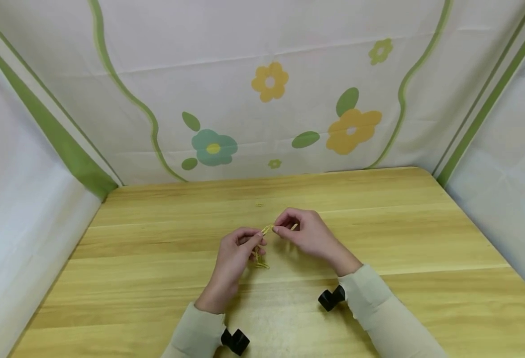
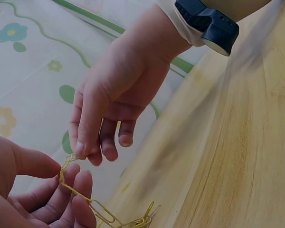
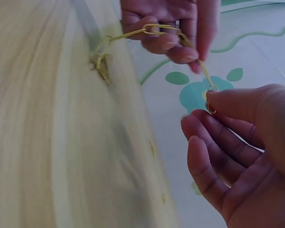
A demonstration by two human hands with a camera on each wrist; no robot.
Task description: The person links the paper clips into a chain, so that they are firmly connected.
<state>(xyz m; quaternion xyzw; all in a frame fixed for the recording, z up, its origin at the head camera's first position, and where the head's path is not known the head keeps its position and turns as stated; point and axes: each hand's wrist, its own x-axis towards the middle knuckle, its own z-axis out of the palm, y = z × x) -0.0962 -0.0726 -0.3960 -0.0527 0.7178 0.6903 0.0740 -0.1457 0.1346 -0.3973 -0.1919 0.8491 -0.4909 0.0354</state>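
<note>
A chain of linked yellow paper clips [image 2: 102, 210] runs between both hands above the wooden table. My left hand [image 1: 234, 256] pinches the chain between thumb and fingers, and its lower links droop past the fingers, with the tail [image 1: 262, 265] bunched at the tabletop. To the right and slightly farther off, my right hand [image 1: 310, 234] pinches a yellow paper clip [image 3: 211, 102] at the chain's upper end between thumb and index finger. Its other fingers are loosely bent. The fingertips partly hide that end clip, and I cannot tell whether it is hooked into the chain.
A loose yellow paper clip [image 1: 259, 204] lies on the wooden table [image 1: 132, 263] beyond the hands. In the right wrist view another small yellow piece [image 3: 163, 198] lies near the table's edge. A white curtain [image 1: 226, 44] with printed flowers stands behind the table. Black cameras are strapped at both wrists.
</note>
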